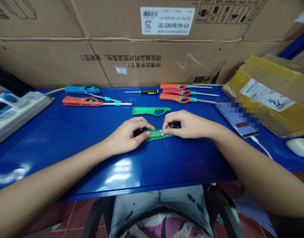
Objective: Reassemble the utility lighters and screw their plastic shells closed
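A green lighter shell half (152, 138) lies on the blue table with its open side up, and a clear part shows inside it. My left hand (129, 134) grips its left end between thumb and fingers. At the shell's right part, the fingers of my right hand (185, 124) are pinched together; what they hold is hidden, though a bit of white shows at the fingertips. Just beyond my hands rests the other green shell half (150, 111), with a loop-shaped trigger opening at its right end.
Behind lie a blue lighter (79, 89), an orange lighter (82, 101), a screwdriver (149, 91) and several red and orange lighters (175, 98). A power strip (20, 112) stands left. A phone (237, 119), taped box (268, 96) and white mouse (300, 147) are right. A large carton (132, 49) walls the back.
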A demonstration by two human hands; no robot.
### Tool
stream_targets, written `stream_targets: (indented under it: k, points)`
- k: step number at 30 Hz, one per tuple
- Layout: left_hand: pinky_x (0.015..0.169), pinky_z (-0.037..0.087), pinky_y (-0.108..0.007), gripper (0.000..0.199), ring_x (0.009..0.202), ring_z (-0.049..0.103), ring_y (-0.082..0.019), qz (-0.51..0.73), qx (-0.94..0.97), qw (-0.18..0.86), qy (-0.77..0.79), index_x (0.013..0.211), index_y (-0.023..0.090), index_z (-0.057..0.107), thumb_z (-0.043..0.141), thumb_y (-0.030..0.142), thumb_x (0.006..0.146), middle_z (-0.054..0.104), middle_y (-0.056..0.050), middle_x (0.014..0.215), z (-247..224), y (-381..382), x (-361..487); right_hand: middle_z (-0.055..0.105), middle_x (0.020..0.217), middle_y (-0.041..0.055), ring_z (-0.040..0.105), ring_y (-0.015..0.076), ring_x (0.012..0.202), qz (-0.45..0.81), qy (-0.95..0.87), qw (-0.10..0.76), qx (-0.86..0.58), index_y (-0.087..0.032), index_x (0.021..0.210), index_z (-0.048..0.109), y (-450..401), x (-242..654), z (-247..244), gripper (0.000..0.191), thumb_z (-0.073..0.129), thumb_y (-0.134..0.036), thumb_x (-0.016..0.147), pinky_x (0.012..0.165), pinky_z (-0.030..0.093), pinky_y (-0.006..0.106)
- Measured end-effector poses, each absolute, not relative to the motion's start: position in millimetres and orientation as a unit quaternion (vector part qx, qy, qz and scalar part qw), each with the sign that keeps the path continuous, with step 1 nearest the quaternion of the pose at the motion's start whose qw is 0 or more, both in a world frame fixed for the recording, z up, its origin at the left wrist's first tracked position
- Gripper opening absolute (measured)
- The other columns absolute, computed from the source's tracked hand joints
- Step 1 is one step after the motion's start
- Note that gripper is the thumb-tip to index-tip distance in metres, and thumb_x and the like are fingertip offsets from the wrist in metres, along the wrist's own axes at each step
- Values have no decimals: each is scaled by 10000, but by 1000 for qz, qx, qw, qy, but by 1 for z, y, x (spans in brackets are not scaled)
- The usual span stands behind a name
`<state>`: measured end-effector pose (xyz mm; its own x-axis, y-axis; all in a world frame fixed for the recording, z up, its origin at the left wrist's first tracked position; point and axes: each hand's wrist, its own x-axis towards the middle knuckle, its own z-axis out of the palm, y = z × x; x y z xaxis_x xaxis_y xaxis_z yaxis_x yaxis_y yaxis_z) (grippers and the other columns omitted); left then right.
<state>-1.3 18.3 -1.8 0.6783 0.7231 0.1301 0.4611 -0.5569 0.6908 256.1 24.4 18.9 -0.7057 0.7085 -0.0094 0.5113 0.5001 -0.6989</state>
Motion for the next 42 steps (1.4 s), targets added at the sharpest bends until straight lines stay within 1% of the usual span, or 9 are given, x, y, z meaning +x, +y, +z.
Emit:
stream_targets:
  k: [11,14,17,22,26,30,33,39,42]
  points:
    - [908,518,-375,285,974,641,-212,199,865,306,345,1124,199,733,552,238,908,686,-68,1046,0,17,0,705,915,45,619,158,822,343,-855,150,-358,-172,890,695,24,256,22,84,615,-192,878,752,478,286]
    - [909,524,-370,275,974,644,-211,206,866,299,342,1129,198,733,565,253,918,692,-68,1047,-1,16,1,698,907,54,599,159,802,331,-850,164,-375,-157,915,696,25,257,22,131,625,-265,894,741,470,290]
    - [914,519,-366,262,967,651,-208,215,871,286,337,1125,202,739,596,328,945,696,-67,1036,-2,16,2,681,907,49,573,157,796,321,-851,166,-380,-152,934,690,26,257,20,196,683,-340,878,738,461,289]
    - [910,507,-355,279,961,655,-198,216,874,283,331,1126,204,748,618,383,957,692,-64,1028,-4,16,2,648,916,31,554,159,811,314,-861,147,-373,-172,958,664,27,256,17,262,770,-373,827,728,449,277]
    - [890,510,-361,272,952,651,-206,198,872,294,337,1115,213,744,636,386,934,708,-60,1026,-2,18,0,635,963,40,565,182,875,296,-872,151,-359,-188,970,649,26,255,16,314,801,-405,801,785,456,298]
    - [871,508,-367,267,938,655,-216,172,872,307,339,1107,211,734,654,364,903,733,-50,1025,1,18,-2,631,1061,52,572,200,963,300,-885,138,-328,-199,1047,633,23,253,16,368,808,-402,795,869,464,321]
    - [835,510,-352,261,923,663,-217,172,875,298,342,1093,207,737,648,359,901,742,-49,1013,2,18,-3,631,1106,58,571,208,988,301,-886,138,-325,-212,1096,619,21,252,16,389,798,-391,800,887,471,339]
    - [805,514,-319,250,893,674,-198,183,875,306,327,1084,203,747,648,356,913,746,-45,999,1,19,-4,664,1118,50,598,200,992,306,-884,146,-321,-217,1114,609,20,250,16,283,700,-237,847,891,476,330]
    - [788,515,-312,255,857,676,-189,182,871,317,330,1073,198,754,656,368,911,744,-43,974,1,20,-5,674,1134,54,609,200,1009,301,-887,149,-318,-209,1126,615,20,250,15,274,667,-210,857,897,475,325]
